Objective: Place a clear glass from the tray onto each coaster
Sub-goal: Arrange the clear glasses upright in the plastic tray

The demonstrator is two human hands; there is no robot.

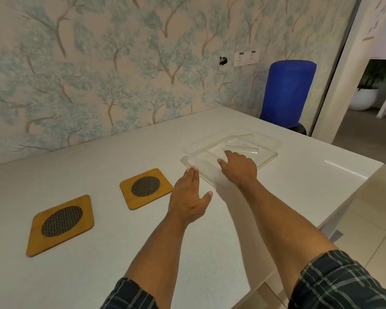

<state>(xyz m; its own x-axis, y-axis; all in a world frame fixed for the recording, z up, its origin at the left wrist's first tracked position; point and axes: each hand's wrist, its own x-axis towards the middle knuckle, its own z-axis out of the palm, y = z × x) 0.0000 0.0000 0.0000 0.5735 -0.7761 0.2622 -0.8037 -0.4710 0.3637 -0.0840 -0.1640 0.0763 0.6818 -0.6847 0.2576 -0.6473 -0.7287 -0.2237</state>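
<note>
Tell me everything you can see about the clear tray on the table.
The clear tray looks like transparent plastic, rectangular with rounded corners and a raised rim. It lies flat on the white table, right of the two coasters. Clear glasses lie on their sides inside it. The right hand reaches over its near edge; whether it touches is unclear.

My white speckled counter (125, 259) runs from the near left off to the far right, its far edge against a wall papered with pale blue trees (94, 70). On that wall at the far right I see a white double socket (246, 58), with a small dark hole (222, 60) just to its left. Beyond the counter's far right corner stands a blue chair back (288, 92), and further right, past a door frame, a white planter (364, 98) sits on the tiled floor (370, 208).
</note>
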